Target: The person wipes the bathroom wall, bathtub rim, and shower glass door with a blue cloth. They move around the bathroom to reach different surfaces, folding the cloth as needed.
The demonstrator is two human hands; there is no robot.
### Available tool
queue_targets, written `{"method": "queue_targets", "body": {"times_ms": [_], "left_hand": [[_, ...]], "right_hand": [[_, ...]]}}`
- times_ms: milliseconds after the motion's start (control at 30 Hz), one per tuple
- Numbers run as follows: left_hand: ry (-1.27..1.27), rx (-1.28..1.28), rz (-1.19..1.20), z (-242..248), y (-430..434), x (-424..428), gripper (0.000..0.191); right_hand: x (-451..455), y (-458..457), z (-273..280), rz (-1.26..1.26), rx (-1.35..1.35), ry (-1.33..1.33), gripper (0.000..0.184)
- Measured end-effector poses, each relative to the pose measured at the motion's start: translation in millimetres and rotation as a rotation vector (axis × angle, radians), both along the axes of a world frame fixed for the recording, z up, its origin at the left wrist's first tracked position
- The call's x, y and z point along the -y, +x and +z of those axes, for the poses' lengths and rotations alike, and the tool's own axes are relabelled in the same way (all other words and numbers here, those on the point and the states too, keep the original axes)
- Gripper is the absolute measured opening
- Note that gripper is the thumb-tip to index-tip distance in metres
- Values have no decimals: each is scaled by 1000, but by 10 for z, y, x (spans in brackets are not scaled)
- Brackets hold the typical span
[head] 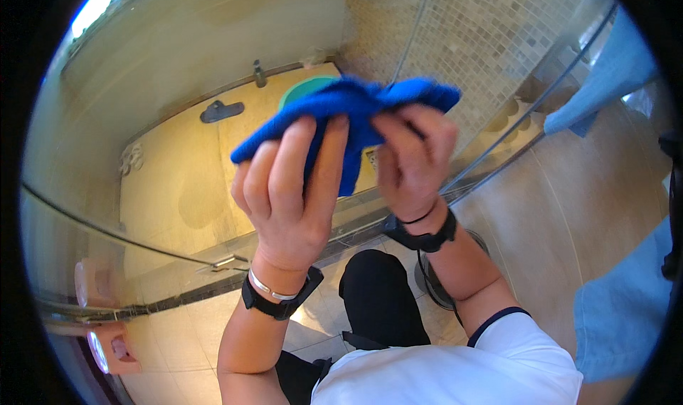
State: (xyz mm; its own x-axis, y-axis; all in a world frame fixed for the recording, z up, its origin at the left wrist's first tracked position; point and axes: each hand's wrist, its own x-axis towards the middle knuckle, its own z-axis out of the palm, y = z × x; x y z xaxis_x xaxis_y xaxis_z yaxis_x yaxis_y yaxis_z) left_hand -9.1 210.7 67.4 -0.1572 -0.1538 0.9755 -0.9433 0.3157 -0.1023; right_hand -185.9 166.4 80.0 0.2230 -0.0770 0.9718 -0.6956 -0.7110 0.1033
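A blue cloth (pixel 347 106) is bunched and folded between my two raised hands. My left hand (pixel 288 186) grips its left and middle part, with the fingertips pressed into the fabric. At the cloth's right end, my right hand (pixel 413 154) pinches it, slightly blurred. One corner of the cloth hangs down between the hands. Behind it, partly hidden, a green basin (pixel 307 87) stands on the yellowish shower floor (pixel 165 191).
A glass shower screen with a door handle (pixel 227 263) runs along the left. A dark slipper (pixel 221 111) and a dark bottle (pixel 259 74) are on the shower floor. Light blue fabric (pixel 603 74) hangs at right. A pink box-like object (pixel 114 346) sits at lower left.
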Motion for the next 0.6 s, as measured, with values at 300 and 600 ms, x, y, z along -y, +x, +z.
{"method": "queue_targets", "body": {"times_ms": [300,600], "left_hand": [[142,92,-152,-299,-256,-38,37],[132,174,-114,-74,-1146,401,40]], "right_hand": [[-107,-385,-540,72,10,212,40],[347,-1118,-423,-248,179,6,30]]}}
